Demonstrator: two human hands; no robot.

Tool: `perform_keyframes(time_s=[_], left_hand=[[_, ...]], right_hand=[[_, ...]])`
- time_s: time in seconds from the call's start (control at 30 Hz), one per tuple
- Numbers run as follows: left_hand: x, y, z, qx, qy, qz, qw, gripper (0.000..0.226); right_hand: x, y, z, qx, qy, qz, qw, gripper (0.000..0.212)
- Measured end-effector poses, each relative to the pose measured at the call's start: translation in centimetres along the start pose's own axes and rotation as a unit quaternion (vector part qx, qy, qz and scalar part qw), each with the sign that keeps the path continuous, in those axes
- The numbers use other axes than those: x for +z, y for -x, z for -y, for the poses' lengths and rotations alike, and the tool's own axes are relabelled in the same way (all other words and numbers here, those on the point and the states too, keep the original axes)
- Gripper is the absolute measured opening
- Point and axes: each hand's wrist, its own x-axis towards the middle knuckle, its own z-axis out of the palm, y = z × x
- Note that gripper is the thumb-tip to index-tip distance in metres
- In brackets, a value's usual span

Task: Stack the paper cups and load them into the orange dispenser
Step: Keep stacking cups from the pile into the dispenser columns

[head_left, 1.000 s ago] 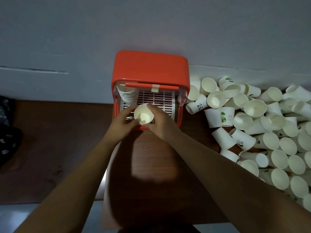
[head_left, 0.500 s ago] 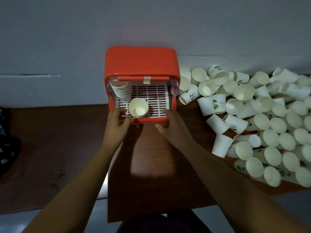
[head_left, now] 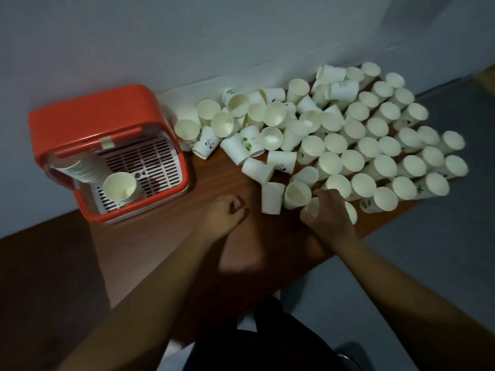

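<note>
The orange dispenser (head_left: 93, 113) stands at the table's left against the wall. Inside it, an upright stack of paper cups (head_left: 119, 186) stands on the white slotted tray (head_left: 152, 156), and another stack (head_left: 76, 170) leans at the left side. Several loose white paper cups (head_left: 332, 145) cover the table's right half, some upright, some on their sides. My right hand (head_left: 330, 214) is at the near edge of the pile, thumb and fingers curled round one cup (head_left: 312, 206). My left hand (head_left: 223, 214) rests on the bare wood between dispenser and pile, fingers curled, holding nothing.
The brown wooden table (head_left: 241, 263) runs along a grey wall (head_left: 241, 36). Its near edge drops to a grey floor (head_left: 442, 236) on the right. A lower brown surface (head_left: 40, 263) lies to the left.
Both hands have left the dispenser's front and moved right; the cup stack stays standing in the tray. My right hand now holds a cup at the pile. The view has swung right.
</note>
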Motion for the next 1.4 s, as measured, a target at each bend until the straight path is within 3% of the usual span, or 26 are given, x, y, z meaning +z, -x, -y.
perform_keyframes(time_s=[0.13,0.27,0.43,0.53,0.77,0.9,1.0,1.13,1.4], left_hand=[[4.8,-3.7,-4.6,-0.070,0.060,-0.015,0.996,0.025],[7.7,-7.8,-5.3,-0.103,0.020,-0.044,0.994,0.049],[9.7,-10.5,-5.3,-0.156,-0.017,-0.063,0.986,0.071],[10.4,-10.6,-5.0,-0.165,-0.019,-0.057,0.984,0.072],[8.8,-7.1,-3.7,-0.162,0.096,-0.071,0.980,0.052],[6.1,-3.6,-2.1,-0.176,0.163,-0.068,0.969,0.044],[3.1,-1.2,-0.9,-0.173,0.191,-0.087,0.962,0.045],[-1.5,2.0,-0.3,-0.158,0.232,-0.166,0.945,0.057],[-12.0,9.6,1.6,-0.081,0.246,-0.307,0.916,0.072]], right_hand=[[0.1,-0.6,-4.3,-0.018,0.040,0.033,0.998,0.068],[0.8,-2.0,-5.2,-0.075,0.081,0.064,0.992,0.077],[2.0,-3.4,-6.7,-0.147,0.135,0.067,0.978,0.056],[2.7,-3.7,-7.3,-0.175,0.144,0.086,0.970,0.046],[1.1,-3.6,-7.1,-0.227,0.150,0.100,0.957,0.047],[-2.4,-4.0,-4.5,-0.254,0.033,0.186,0.949,0.053],[-4.0,-4.7,-1.2,-0.271,-0.053,0.265,0.924,0.044],[-3.7,-6.1,4.3,-0.284,-0.117,0.230,0.923,0.049],[-1.7,-5.9,16.5,-0.328,-0.132,0.195,0.915,0.059]])
